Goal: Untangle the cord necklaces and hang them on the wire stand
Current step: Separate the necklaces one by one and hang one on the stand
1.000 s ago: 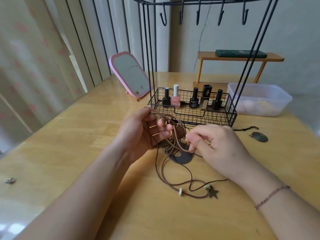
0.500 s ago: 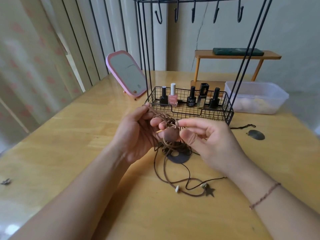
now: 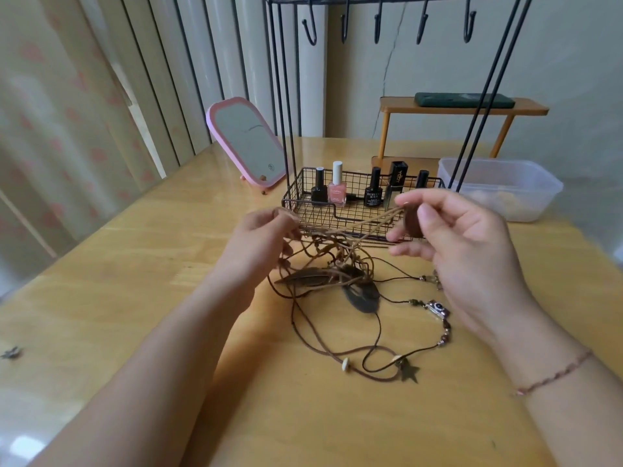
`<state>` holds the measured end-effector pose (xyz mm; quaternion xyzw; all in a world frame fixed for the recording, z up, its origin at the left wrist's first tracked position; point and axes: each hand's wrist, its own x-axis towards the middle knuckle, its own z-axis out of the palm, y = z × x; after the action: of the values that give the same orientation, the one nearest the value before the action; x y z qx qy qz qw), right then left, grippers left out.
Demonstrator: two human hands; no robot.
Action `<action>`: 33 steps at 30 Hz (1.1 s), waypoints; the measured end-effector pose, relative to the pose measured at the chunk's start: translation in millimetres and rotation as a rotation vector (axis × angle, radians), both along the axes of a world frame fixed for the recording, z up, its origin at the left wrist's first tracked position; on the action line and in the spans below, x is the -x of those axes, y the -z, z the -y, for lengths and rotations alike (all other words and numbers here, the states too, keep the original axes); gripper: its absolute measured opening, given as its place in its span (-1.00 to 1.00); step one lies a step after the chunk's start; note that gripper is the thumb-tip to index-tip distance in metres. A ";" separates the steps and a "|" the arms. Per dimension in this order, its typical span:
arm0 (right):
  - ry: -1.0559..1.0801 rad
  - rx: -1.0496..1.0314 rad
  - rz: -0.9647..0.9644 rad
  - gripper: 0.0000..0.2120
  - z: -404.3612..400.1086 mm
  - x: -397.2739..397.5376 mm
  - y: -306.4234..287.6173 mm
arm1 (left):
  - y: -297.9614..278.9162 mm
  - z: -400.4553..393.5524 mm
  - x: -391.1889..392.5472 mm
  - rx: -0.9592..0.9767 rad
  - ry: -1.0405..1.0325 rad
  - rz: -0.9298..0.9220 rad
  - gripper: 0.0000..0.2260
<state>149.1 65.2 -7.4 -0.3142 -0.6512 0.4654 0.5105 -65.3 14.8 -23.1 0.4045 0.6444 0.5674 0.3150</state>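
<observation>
A tangle of brown cord necklaces [image 3: 337, 264] lies on the wooden table [image 3: 101, 298] in front of the black wire stand [image 3: 340, 210]. My left hand [image 3: 263, 244] grips the cords at the left of the knot. My right hand [image 3: 455, 237] pinches a dark round pendant [image 3: 412, 220] and holds it up to the right, so tan cords [image 3: 367, 222] stretch taut between both hands. Loose loops with a star charm [image 3: 409, 372], beads and a camera charm [image 3: 436, 308] trail toward me. The stand's hooks [image 3: 377, 25] hang bare above.
The stand's basket holds several nail polish bottles [image 3: 337, 188]. A pink mirror [image 3: 247, 143] leans at the back left, a clear plastic tub [image 3: 499, 187] sits at the right, and a small wooden shelf [image 3: 462, 107] stands behind. A small charm [image 3: 10, 352] lies far left.
My right hand has lifted and pulled the pendant to the right, drawing the cords taut. The tangle has spread, uncovering the camera charm and more loops on the table.
</observation>
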 end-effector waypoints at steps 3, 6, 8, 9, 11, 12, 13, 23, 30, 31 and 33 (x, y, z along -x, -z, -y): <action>-0.093 0.050 -0.178 -0.69 -0.4 -2.4 -4.9 | -4.7 3.9 -2.4 -0.162 -0.127 -0.018 -0.69; -0.274 0.102 -0.320 -0.75 0.1 -3.2 -8.9 | -7.0 11.4 -16.2 -0.476 0.092 -0.098 -0.57; -0.424 0.116 -0.392 -0.79 1.5 -2.1 -10.2 | -2.1 14.1 -33.0 -0.479 0.338 -0.219 -0.61; -0.493 0.118 -0.428 -0.78 1.5 -2.3 -10.6 | 2.5 12.7 -39.7 -0.451 0.405 -0.288 -0.69; -0.593 0.113 -0.499 -0.72 0.1 -4.0 -11.8 | 11.5 9.7 -48.4 -0.413 0.440 -0.398 -0.82; -0.624 0.106 -0.537 -0.67 -1.7 -6.0 -13.5 | 14.8 8.6 -49.6 -0.393 0.443 -0.435 -0.89; -0.645 0.094 -0.572 -0.62 -4.3 -8.9 -15.5 | 17.0 7.6 -49.1 -0.376 0.449 -0.464 -0.96; -0.236 0.320 -0.910 -0.74 -48.0 -55.9 -26.5 | 12.6 7.4 -39.1 -0.228 0.541 -0.335 -0.81; 0.213 0.157 0.232 -0.83 -40.5 -39.1 2.3 | 9.0 6.3 -37.8 -0.156 0.500 -0.082 -0.78; 0.260 0.022 0.397 -0.85 -35.7 -34.5 4.6 | 7.2 7.4 -38.4 -0.148 0.493 -0.031 -0.78; 0.293 -0.229 0.619 -0.90 -20.5 -24.3 4.6 | 4.5 8.6 -37.4 -0.149 0.476 0.076 -0.78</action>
<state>173.5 85.7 -12.1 -0.4708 -0.7710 0.1941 0.3825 -27.9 6.2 -27.6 0.5453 0.4750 0.5380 0.4331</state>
